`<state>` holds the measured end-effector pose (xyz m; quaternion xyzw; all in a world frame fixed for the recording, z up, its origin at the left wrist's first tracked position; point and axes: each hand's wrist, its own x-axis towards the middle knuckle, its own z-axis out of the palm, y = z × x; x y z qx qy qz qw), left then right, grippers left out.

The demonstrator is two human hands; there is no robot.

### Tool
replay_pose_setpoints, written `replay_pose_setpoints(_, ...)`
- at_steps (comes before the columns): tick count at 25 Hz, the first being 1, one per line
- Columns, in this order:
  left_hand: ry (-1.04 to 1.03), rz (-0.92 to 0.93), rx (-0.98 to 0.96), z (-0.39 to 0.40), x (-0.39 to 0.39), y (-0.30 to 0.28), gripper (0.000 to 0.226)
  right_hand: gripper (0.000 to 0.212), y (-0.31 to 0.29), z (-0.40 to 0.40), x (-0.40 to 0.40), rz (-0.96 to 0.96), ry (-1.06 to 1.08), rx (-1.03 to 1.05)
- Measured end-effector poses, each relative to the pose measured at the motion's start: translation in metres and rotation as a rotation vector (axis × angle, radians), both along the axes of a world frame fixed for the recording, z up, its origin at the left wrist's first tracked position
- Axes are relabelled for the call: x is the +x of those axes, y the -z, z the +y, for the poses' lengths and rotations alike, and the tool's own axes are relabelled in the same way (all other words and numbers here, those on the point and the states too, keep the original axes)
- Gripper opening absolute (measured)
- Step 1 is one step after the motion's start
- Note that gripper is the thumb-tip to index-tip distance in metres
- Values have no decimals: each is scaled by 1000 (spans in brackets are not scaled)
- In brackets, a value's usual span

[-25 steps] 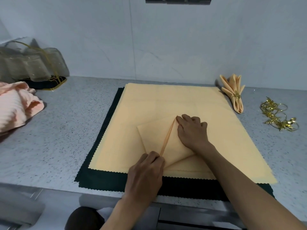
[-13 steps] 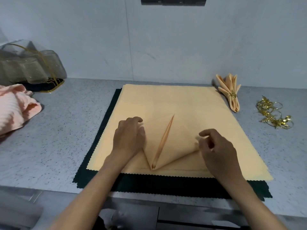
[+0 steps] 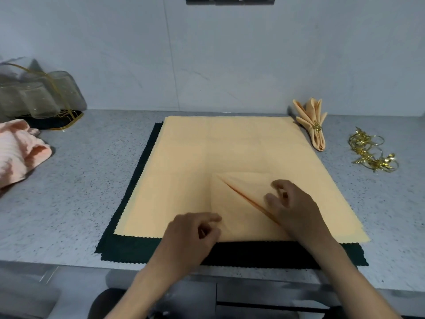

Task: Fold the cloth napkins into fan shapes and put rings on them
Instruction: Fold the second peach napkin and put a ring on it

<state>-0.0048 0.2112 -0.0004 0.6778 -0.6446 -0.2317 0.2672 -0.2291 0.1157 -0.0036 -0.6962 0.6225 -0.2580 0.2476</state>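
Both of the person's forearms run out of the bottom of the head view, and the right wrist covers the near right corner of the folded napkin (image 3: 239, 203). This peach piece lies on the near middle of a stack of flat peach napkins (image 3: 218, 153), its centre crease running diagonally from upper left to lower right. Motion blur softens both sets of fingertips. The left hand (image 3: 190, 236) sits at the folded napkin's near left edge with thumb and fingers curled close together, seemingly nipping the cloth, though the blur leaves the contact uncertain. The right hand (image 3: 292, 208) lies over the right half, fingers bent and narrowly spread; whether it grips or only touches the cloth cannot be told.

Under the peach stack lie dark green napkins (image 3: 128, 240) with scalloped edges, showing along the left and near sides. At the far left stands a clear bag (image 3: 39, 93) trimmed in gold, cut off by the frame; its contents cannot be made out. A pink ribbed cloth (image 3: 18, 153) lies before it, also cut off.

At the stack's far right corner lies a finished fan napkin (image 3: 312, 125), a gold ring round its waist. A heap of gold napkin rings (image 3: 370, 153) rests further right, apart from it. Bare speckled countertop (image 3: 76, 180) lies open to the left of the stack, and a narrow strip runs along the front edge.
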Motion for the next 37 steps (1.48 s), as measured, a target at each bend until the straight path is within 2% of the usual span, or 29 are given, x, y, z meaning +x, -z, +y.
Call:
replay_pose_setpoints(3, 20, 57, -35, 6, -12, 7, 28, 46, 9, 13, 2, 150, -72, -45)
replay_pose_setpoints(6, 7, 12, -86, 0, -14, 9, 19, 46, 22, 20, 3, 273, -82, -152)
replay_pose_setpoints(8, 36, -142, -206, -11, -17, 9, 19, 37, 31, 20, 4, 313, -76, -279)
replay_pose_setpoints(10, 152, -322, -371, -30, -27, 6, 27, 34, 37, 19, 4, 327, -52, -352)
replay_pose_setpoints(11, 217, -397, -385, -41, -35, 4, 34, 35, 37, 19, 4, 336, -49, -362)
replay_pose_setpoints(12, 261, -447, -332, -53, -42, 2, 41, 36, 36, 20, 5, 350, -41, -369)
replay_pose_setpoints(14, 267, -518, -101, -77, -48, 5, 58, 37, 36, 21, 6, 395, -24, -402)
replay_pose_setpoints(16, 191, -572, 90, -94, -43, 16, 68, 33, 36, 22, 6, 432, -14, -429)
replay_pose_setpoints(18, 120, -554, 179, -99, -37, 26, 70, 28, 36, 22, 6, 428, -11, -438)
replay_pose_setpoints(20, 75, -554, 203, -97, -35, 27, 69, 21, 35, 21, 6, 405, -9, -429)
replay_pose_setpoints(22, 33, -628, 131, -93, -38, 25, 68, 19, 33, 20, 7, 389, -4, -398)
replay_pose_setpoints(24, 101, -686, -14, -93, -40, 26, 65, 19, 31, 17, 8, 389, -12, -385)
replay_pose_setpoints(25, 162, -650, -46, -94, -39, 27, 63, 19, 31, 15, 7, 399, -24, -395)
replay_pose_setpoints(28, 212, -508, 30, -97, -34, 31, 59, 19, 28, 15, 3, 437, -72, -436)
replay_pose_setpoints(33, 76, -496, 141, -95, -43, 33, 61, 23, 21, 18, -1, 502, -146, -364)
replay_pose_setpoints(35, 55, -494, 154, -95, -48, 33, 60, 32, 4, 12, -2, 580, -189, -254)
replay_pose_setpoints(37, 58, -498, 144, -95, -48, 33, 58, 39, -16, -9, 6, 620, -180, -234)
